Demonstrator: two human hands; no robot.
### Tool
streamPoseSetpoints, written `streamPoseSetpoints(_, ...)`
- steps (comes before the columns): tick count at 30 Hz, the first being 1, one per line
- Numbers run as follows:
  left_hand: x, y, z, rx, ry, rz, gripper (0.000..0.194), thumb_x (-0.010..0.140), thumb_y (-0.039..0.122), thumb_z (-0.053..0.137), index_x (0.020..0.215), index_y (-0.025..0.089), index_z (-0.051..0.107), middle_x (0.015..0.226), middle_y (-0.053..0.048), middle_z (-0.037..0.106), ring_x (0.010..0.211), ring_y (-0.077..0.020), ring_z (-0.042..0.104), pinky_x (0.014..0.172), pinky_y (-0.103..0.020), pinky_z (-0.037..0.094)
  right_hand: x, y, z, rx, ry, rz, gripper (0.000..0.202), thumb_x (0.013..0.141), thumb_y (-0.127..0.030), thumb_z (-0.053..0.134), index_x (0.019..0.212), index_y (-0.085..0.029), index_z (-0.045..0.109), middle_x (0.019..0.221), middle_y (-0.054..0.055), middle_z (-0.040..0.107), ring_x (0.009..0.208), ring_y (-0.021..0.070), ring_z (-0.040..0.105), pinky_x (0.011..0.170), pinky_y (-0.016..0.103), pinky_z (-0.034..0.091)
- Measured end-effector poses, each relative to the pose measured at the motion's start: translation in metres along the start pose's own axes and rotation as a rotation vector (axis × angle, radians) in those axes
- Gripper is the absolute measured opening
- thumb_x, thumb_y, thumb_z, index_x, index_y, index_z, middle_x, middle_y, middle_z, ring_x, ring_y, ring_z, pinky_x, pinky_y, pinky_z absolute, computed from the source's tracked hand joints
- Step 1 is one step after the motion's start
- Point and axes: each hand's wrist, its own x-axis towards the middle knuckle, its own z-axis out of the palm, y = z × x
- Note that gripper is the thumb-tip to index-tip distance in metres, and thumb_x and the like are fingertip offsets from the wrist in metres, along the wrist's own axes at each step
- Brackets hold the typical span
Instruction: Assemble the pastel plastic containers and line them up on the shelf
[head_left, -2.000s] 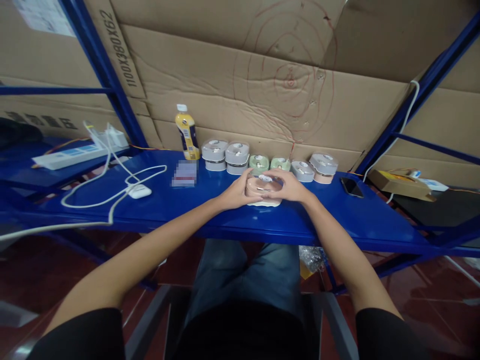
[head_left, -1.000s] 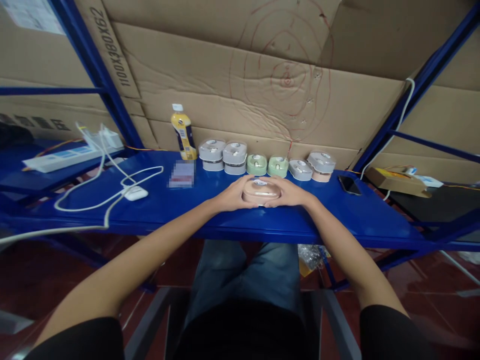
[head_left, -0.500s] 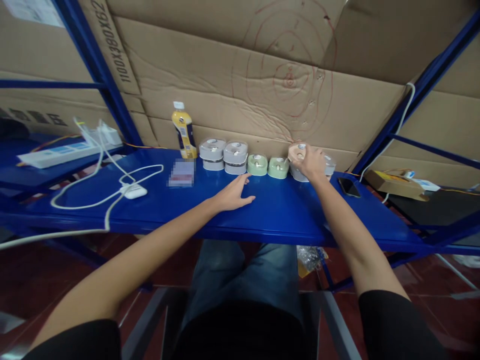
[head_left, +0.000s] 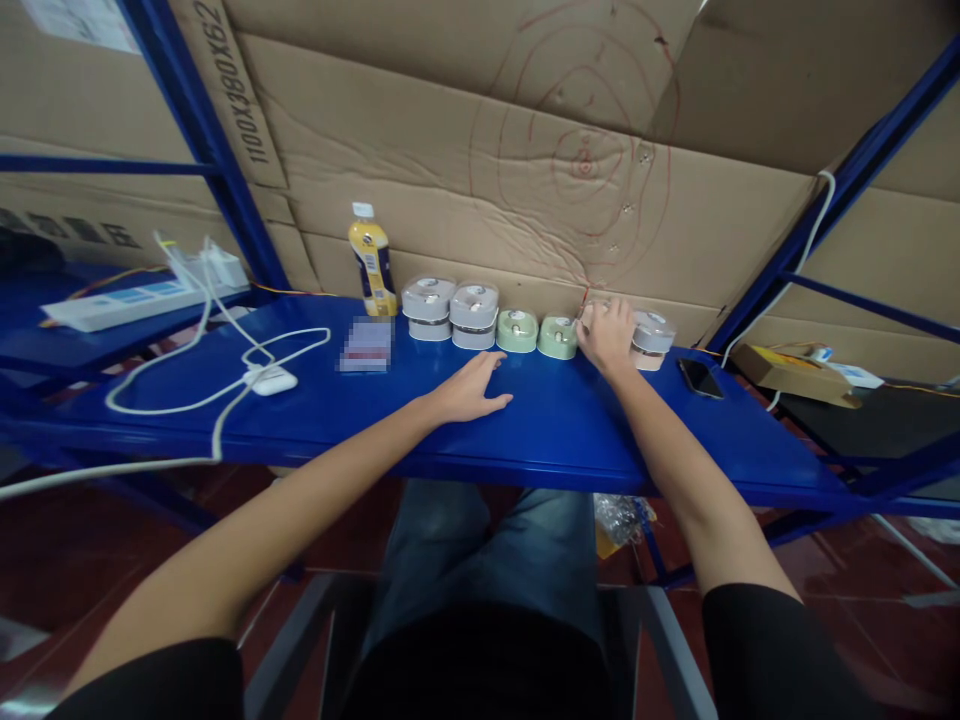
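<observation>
My left hand [head_left: 474, 388] rests on the blue tabletop [head_left: 517, 440], thumb spread from the fingers, holding nothing. Just beyond its fingertips sit two small green boxes with clear lids, one green box [head_left: 517, 331] beside another green box [head_left: 557, 338]. My right hand [head_left: 609, 335] is bent over a small pinkish box [head_left: 587, 312], which it mostly hides; what lies under it cannot be seen. Close by on the right, a grey clear-lidded box [head_left: 653, 332] is stacked on a peach box [head_left: 646, 360]. Left of the green boxes stand two grey stacks, one grey stack [head_left: 429, 308] beside another grey stack [head_left: 475, 315].
A yellow drink bottle [head_left: 373, 262] stands behind a blurred flat item [head_left: 366, 345]. White cables and a charger [head_left: 271, 379] lie on the left. A phone [head_left: 700, 378] is at the right, near an open carton [head_left: 795, 373]. Cardboard [head_left: 420, 180] backs the table.
My right hand has shifted slightly left and downward over the pinkish box, now covering most of it. More of the grey-on-peach stack at right shows. My left hand stays put.
</observation>
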Motion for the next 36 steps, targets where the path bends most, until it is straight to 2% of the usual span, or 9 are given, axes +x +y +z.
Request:
streamPoseSetpoints(6, 0.0, -0.001, 0.0, 0.011, 0.021, 0.028, 0.073, 0.092, 0.051, 0.071, 0.153, 0.018, 0.048, 0.147, -0.02, 0.061, 0.139, -0.0407, 0.063, 0.121, -0.06, 0.052, 0.004, -0.059, 0.016, 0.117, -0.226, -0.372, 0.065, 0.095, -0.04, 0.066, 0.153, -0.012, 0.057, 0.165, 0.026, 0.051, 0.15, 0.0476, 0.045, 0.124, 0.067, 0.039)
streamPoseSetpoints(12, 0.0, 0.0, 0.001, 0.014, 0.039, 0.049, 0.065, 0.092, 0.048, 0.072, 0.147, 0.019, 0.052, 0.144, -0.018, 0.063, 0.137, -0.0386, 0.063, 0.121, -0.057, 0.052, -0.012, -0.102, 0.021, 0.107, -0.406, -0.392, 0.074, 0.094, -0.037, 0.072, 0.159, -0.009, 0.049, 0.167, 0.028, 0.049, 0.155, 0.0463, 0.044, 0.127, 0.062, 0.036)
streamPoseSetpoints(16, 0.002, 0.001, -0.002, 0.02, 0.192, 0.068, 0.057, 0.1, 0.047, 0.064, 0.147, 0.018, 0.05, 0.143, -0.019, 0.064, 0.139, -0.0375, 0.063, 0.121, -0.058, 0.05, -0.045, -0.105, 0.0, 0.15, -0.322, -0.348, 0.058, 0.101, -0.05, 0.063, 0.142, -0.009, 0.06, 0.146, 0.029, 0.062, 0.14, 0.0472, 0.055, 0.12, 0.062, 0.043)
streamPoseSetpoints(20, 0.002, 0.006, -0.009, 0.015, 0.302, 0.076, 0.056, 0.105, 0.052, 0.058, 0.147, 0.016, 0.049, 0.147, -0.022, 0.062, 0.14, -0.037, 0.062, 0.123, -0.057, 0.048, -0.062, -0.105, -0.013, 0.276, -0.177, -0.125, 0.07, 0.096, -0.073, 0.062, 0.133, -0.013, 0.064, 0.134, 0.03, 0.067, 0.129, 0.0522, 0.061, 0.11, 0.069, 0.05)
streamPoseSetpoints(23, 0.001, 0.006, -0.012, -0.035, 0.273, 0.047, 0.076, 0.097, 0.061, 0.07, 0.152, 0.016, 0.045, 0.155, -0.023, 0.056, 0.145, -0.0399, 0.059, 0.125, -0.059, 0.047, -0.057, -0.098, -0.017, 0.328, -0.334, -0.029, 0.079, 0.089, -0.076, 0.07, 0.139, -0.015, 0.061, 0.133, 0.029, 0.069, 0.125, 0.0516, 0.066, 0.102, 0.066, 0.055)
streamPoseSetpoints(26, 0.001, -0.001, -0.011, -0.115, 0.203, 0.016, 0.11, 0.078, 0.068, 0.088, 0.161, 0.018, 0.037, 0.164, -0.025, 0.049, 0.153, -0.0449, 0.051, 0.126, -0.063, 0.044, -0.049, -0.083, -0.021, 0.43, -0.542, -0.227, 0.083, 0.084, -0.062, 0.08, 0.149, -0.016, 0.057, 0.137, 0.024, 0.07, 0.128, 0.0452, 0.068, 0.106, 0.059, 0.056)
streamPoseSetpoints(29, 0.002, -0.01, -0.009, -0.188, 0.129, 0.012, 0.133, 0.063, 0.067, 0.098, 0.167, 0.019, 0.03, 0.168, -0.028, 0.045, 0.157, -0.0479, 0.047, 0.128, -0.066, 0.04, -0.046, -0.069, -0.024, 0.602, -0.601, -0.476, 0.091, 0.075, -0.052, 0.089, 0.154, -0.021, 0.056, 0.146, 0.017, 0.068, 0.134, 0.0393, 0.066, 0.114, 0.055, 0.054)
streamPoseSetpoints(33, 0.003, -0.013, -0.007, -0.234, 0.024, 0.032, 0.131, 0.065, 0.063, 0.097, 0.168, 0.018, 0.029, 0.157, -0.027, 0.058, 0.147, -0.0451, 0.058, 0.124, -0.065, 0.044, -0.051, -0.07, -0.026, 0.648, -0.578, -0.514, 0.098, 0.069, -0.061, 0.093, 0.153, -0.022, 0.059, 0.147, 0.017, 0.069, 0.135, 0.0398, 0.065, 0.117, 0.057, 0.052)
streamPoseSetpoints(36, 0.002, -0.01, -0.008, -0.181, 0.038, 0.03, 0.127, 0.067, 0.064, 0.097, 0.167, 0.02, 0.033, 0.151, -0.023, 0.063, 0.141, -0.0449, 0.062, 0.12, -0.066, 0.048, -0.052, -0.071, -0.03, 0.666, -0.525, -0.485, 0.096, 0.072, -0.064, 0.091, 0.151, -0.02, 0.061, 0.146, 0.018, 0.07, 0.133, 0.0397, 0.066, 0.117, 0.057, 0.052)
